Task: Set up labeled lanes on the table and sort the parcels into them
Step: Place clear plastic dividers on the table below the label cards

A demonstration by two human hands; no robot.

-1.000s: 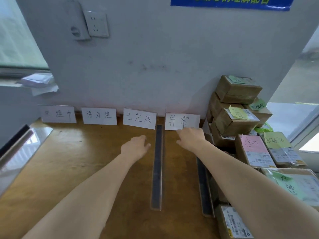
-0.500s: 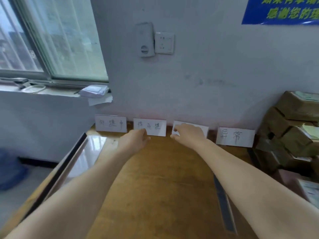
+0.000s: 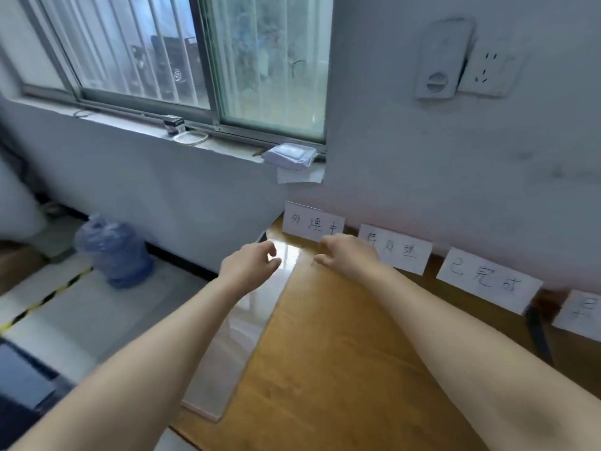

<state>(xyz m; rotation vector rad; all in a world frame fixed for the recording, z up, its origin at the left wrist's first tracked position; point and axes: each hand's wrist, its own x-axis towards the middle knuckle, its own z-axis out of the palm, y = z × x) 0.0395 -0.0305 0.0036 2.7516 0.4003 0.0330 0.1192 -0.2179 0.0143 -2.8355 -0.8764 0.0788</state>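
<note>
Your left hand (image 3: 250,265) and right hand (image 3: 348,255) have a released grip, both just before the leftmost label card (image 3: 309,221), which leans on the wall (image 3: 422,164). It looks like light, bendy paper; pinch its top edge.

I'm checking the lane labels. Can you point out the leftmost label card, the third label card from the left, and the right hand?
leftmost label card (image 3: 313,222), head view, middle of its white face.
third label card (image 3: 487,280), head view, middle of its face.
right hand (image 3: 349,257), head view, back of the hand.
</note>
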